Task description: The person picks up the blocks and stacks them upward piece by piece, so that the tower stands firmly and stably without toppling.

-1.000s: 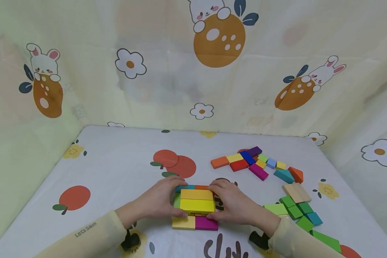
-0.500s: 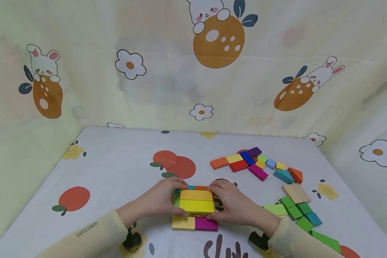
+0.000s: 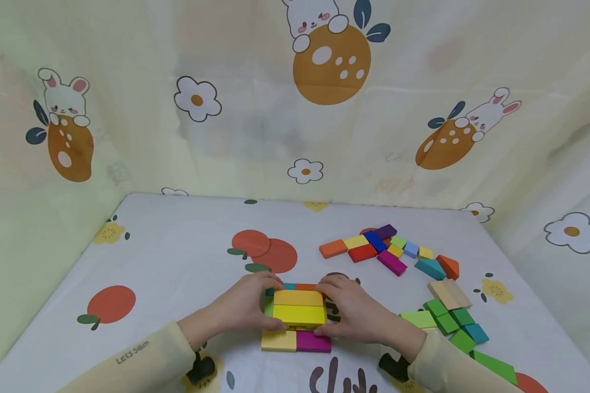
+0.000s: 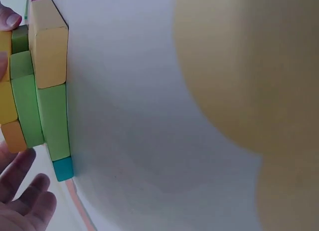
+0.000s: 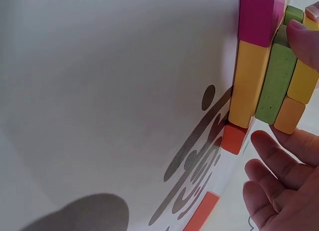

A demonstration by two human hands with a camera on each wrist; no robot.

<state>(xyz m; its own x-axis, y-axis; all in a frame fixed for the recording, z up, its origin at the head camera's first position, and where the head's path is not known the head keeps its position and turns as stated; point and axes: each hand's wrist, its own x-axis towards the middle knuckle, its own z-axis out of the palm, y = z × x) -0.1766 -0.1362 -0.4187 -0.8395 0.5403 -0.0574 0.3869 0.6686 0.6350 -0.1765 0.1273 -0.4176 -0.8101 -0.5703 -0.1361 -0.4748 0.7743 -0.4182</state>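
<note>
Two hands flank the block stack [image 3: 297,316] at the table's [image 3: 177,245] near middle | change: almost none, left hand [image 3: 243,307] and right hand [image 3: 351,310] stay put, so squaring-up seems ongoing | grip: fingers curled against the stack's ends, pinching the yellow top blocks [image 3: 299,307] | materials: matte painted wooden rectangles, printed cloth beneath.

A low stack of flat, coloured wooden blocks [image 3: 297,319] lies at lower centre of the head view. Two yellow rectangular blocks [image 3: 298,307] sit on top, green blocks beneath them, and a pale yellow block [image 3: 278,340] beside a magenta block [image 3: 313,341] along the near edge.
</note>
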